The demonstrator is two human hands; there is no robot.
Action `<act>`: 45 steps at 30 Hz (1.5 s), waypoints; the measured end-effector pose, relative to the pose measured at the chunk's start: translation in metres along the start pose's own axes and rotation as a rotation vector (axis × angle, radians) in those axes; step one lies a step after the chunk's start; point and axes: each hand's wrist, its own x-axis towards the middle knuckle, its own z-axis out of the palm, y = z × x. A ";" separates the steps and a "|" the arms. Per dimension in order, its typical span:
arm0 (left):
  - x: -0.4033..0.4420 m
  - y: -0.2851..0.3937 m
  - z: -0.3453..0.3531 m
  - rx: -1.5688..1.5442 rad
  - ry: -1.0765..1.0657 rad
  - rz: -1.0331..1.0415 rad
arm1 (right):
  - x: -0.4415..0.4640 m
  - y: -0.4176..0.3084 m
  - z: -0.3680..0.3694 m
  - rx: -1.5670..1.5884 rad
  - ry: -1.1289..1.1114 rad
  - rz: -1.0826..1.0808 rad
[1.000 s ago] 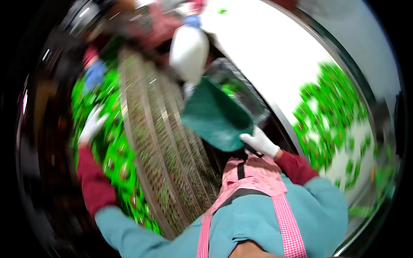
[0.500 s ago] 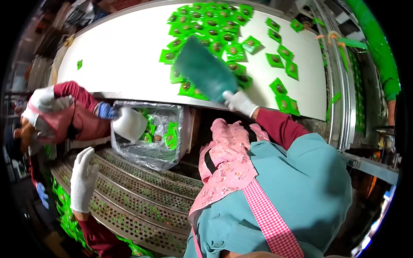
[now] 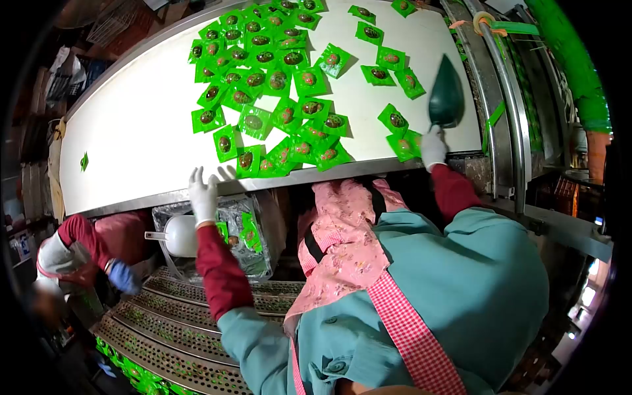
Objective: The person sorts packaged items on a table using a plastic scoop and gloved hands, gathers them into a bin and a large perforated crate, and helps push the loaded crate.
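My right hand, in a white glove, grips the narrow end of a dark green paddle at the right side of the white table. Just left of it lie a few green packets, each with a dark round lump inside. A large cluster of such packets covers the table's middle, some overlapping. My left hand, also white-gloved, hovers by the table's near edge with fingers apart and nothing in it. Beneath that arm, a white scoop rests in a plastic-lined box with some green packets.
A co-worker's blue-gloved hand is at the lower left, beside perforated metal steps. Metal rails run along the table's right end. A small green scrap lies far left on the table.
My right hand has swung the paddle rightward, away from the cluster. My left hand has risen toward the table edge. The co-worker's hand has let go of the white scoop and moved away.
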 end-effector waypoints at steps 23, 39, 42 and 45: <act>0.010 0.053 0.059 0.223 0.228 -0.239 | -0.001 -0.080 -0.015 0.228 -0.099 0.079; 0.014 0.062 0.056 0.262 0.225 -0.383 | -0.078 -0.278 -0.034 0.199 -0.468 -0.845; 0.013 0.056 0.061 0.278 0.248 -0.376 | 0.021 -0.233 -0.027 0.104 -0.130 -0.733; 0.010 0.055 0.060 0.289 0.216 -0.380 | 0.146 -0.184 -0.051 0.201 0.299 -0.186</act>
